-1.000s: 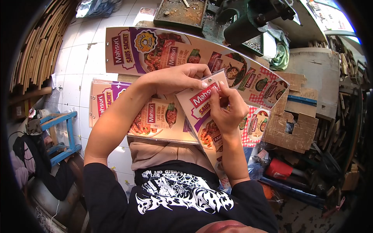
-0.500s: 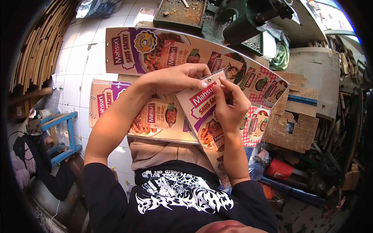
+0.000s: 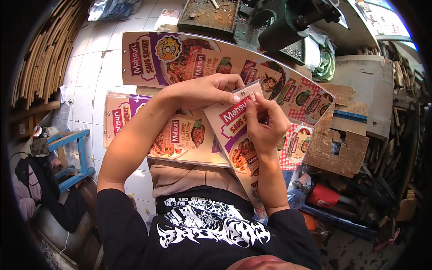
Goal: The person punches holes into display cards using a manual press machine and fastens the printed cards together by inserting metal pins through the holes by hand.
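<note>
A long printed banner strip [image 3: 237, 128] with a clear plastic edge and metal eyelets lies slantwise across my lap, its top end raised between my hands. My left hand [image 3: 209, 91] is closed on the upper left edge, thumb on the printed face near an eyelet. At the top right corner, my right hand [image 3: 268, 121] has thumb and index finger bent together against the banner's edge; whether they pinch anything besides the edge is hidden. Under my left forearm rests a stack of similar banners [image 3: 193, 155], partly covered. Another curved banner [image 3: 148, 74] lies beyond my hands.
A green metal machine [image 3: 274, 38] stands beyond the banners, beside a dirty metal tray [image 3: 209, 18]. Worn cardboard [image 3: 337, 153] lies at right. A blue frame [image 3: 81, 157] and stacked wooden strips [image 3: 45, 58] are on the left.
My right thumb and index finger have shifted slightly down and inward from the banner's corner. My left hand and the banners have stayed in place.
</note>
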`<action>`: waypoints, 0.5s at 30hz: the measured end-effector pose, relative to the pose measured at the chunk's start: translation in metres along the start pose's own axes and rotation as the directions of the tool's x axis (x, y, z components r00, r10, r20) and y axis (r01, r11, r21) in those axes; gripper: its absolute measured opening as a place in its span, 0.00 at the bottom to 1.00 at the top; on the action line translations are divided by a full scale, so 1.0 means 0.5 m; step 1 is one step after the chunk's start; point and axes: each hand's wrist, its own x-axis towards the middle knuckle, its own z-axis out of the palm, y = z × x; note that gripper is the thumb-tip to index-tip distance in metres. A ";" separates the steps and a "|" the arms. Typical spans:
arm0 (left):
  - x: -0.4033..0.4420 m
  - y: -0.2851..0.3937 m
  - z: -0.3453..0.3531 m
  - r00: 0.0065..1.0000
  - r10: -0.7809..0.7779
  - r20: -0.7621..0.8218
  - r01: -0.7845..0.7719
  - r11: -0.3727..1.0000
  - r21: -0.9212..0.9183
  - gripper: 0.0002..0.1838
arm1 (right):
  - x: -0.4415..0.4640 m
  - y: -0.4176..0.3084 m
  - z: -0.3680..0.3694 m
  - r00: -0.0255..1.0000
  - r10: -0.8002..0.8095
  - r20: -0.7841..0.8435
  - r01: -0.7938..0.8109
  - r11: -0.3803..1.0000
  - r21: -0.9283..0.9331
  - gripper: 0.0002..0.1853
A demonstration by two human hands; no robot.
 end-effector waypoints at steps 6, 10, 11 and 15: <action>0.001 -0.004 -0.001 1.000 0.013 0.008 -0.013 1.000 -0.008 0.18 | -0.001 -0.003 0.002 1.000 -0.028 -0.006 0.028 0.999 -0.029 0.11; 0.000 -0.001 0.000 1.000 0.001 0.005 -0.001 1.000 -0.012 0.18 | -0.004 -0.001 0.005 0.998 -0.065 -0.020 0.064 0.995 -0.070 0.10; 0.000 0.001 0.002 1.000 0.001 0.005 -0.001 1.000 -0.012 0.18 | -0.004 -0.001 0.005 0.998 -0.065 -0.020 0.064 0.995 -0.070 0.10; 0.000 0.004 0.005 1.000 -0.011 -0.013 0.011 1.000 -0.009 0.16 | -0.004 -0.002 0.006 0.996 -0.082 -0.023 0.079 0.993 -0.086 0.09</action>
